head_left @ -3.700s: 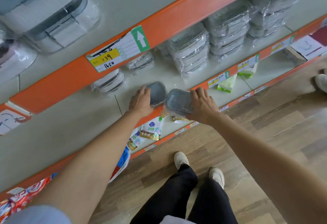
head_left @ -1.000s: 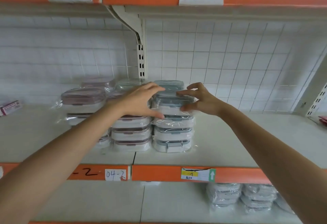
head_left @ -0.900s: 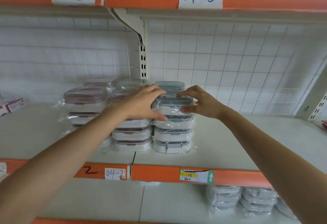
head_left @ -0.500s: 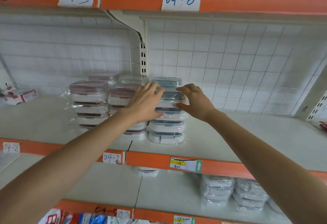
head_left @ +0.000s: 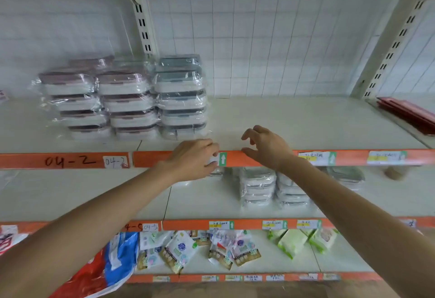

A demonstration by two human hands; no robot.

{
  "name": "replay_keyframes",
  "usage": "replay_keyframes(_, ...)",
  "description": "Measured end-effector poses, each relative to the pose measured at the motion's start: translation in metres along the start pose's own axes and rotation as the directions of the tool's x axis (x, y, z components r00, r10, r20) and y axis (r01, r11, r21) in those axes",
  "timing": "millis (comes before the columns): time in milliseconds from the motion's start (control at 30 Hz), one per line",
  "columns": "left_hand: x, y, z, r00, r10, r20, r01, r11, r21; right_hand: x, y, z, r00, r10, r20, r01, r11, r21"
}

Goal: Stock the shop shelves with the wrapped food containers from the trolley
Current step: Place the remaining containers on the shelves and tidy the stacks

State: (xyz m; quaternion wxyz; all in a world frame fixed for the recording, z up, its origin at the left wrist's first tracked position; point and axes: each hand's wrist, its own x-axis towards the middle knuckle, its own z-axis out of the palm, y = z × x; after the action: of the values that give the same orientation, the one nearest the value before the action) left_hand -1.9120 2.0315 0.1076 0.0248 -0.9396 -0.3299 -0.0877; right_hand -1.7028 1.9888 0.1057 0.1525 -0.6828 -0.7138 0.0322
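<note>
Two bare hands hover empty at the orange shelf edge (head_left: 235, 159): the left hand (head_left: 190, 159) lies in front of it with fingers loosely together and curled down, covering part of a price label (head_left: 220, 159), while the right hand (head_left: 263, 146) sits just right of that label, fingers spread and hooked like a claw. Above and behind that edge, to the left, the wrapped food containers (head_left: 131, 100) stand in three front stacks touching side by side, apparently with more behind, though the film blurs them. Below the edge, further wrapped stacks (head_left: 259, 187) rest on the lower shelf.
</note>
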Motion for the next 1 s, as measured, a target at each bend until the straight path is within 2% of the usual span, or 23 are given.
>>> replay_keyframes(100,-0.005,0.019,0.032,0.993,0.092,0.078,-0.089,0.995,-0.037,-0.032,0.024,0.016,0.998,0.054,0.039,-0.055,0.998,0.018)
replay_keyframes(233,-0.001,0.043,0.071,0.977,0.107,0.184,-0.098,0.993,-0.061,-0.067,0.047,0.043,0.996,0.089,-0.003,-0.087,0.984,0.154)
replay_keyframes(400,0.018,0.058,0.125,0.948,0.032,0.317,0.012,0.991,-0.134,-0.098,0.063,0.091,0.989,0.147,0.023,-0.149,0.97,0.192)
replay_keyframes(667,0.058,0.058,0.205,0.88,-0.194,0.435,0.332,0.904,-0.268,-0.121,0.09,0.153,0.91,0.349,0.225,-0.383,0.914,0.134)
replay_keyframes(833,0.073,0.05,0.23,0.846,-0.255,0.469,0.364,0.918,-0.158,-0.1,0.108,0.172,0.896,0.371,0.243,-0.397,0.915,0.066)
replay_keyframes(1000,0.073,0.036,0.239,0.834,-0.245,0.494,0.342,0.932,-0.115,-0.055,0.112,0.194,0.931,0.34,0.135,-0.352,0.933,0.075)
